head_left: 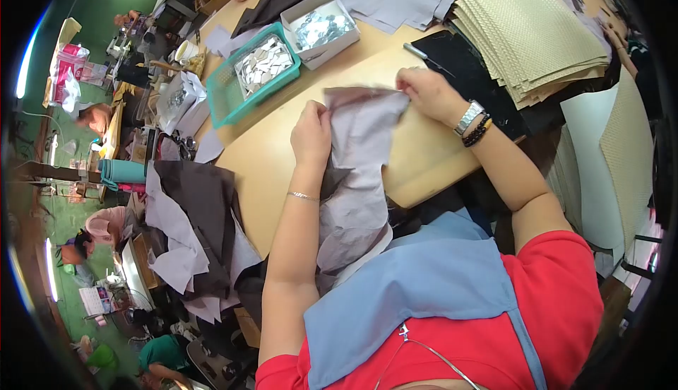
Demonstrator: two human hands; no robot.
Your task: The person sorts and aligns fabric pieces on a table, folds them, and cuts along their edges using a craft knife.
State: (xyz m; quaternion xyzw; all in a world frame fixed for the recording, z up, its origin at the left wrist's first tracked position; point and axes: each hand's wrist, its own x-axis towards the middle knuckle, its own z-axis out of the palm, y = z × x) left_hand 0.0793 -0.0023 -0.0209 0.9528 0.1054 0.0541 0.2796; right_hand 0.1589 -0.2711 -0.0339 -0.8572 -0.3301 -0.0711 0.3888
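Note:
A light grey-lilac piece of fabric (361, 136) with a darker top edge hangs between my hands over the wooden table (272, 157). My left hand (311, 136) is closed on its upper left corner, with the fingertips partly hidden. At the upper right corner, my right hand (429, 93) pinches the cloth between thumb and fingers. The lower part of the fabric drapes past the table edge onto the blue apron (431, 270).
A teal basket (220, 100) of small pale pieces and a white box (335, 54) of shiny pieces stand ahead. Textured cream sheets (530, 33) are stacked right. Dark and lilac cloths (201, 213) hang left. Other people work farther off.

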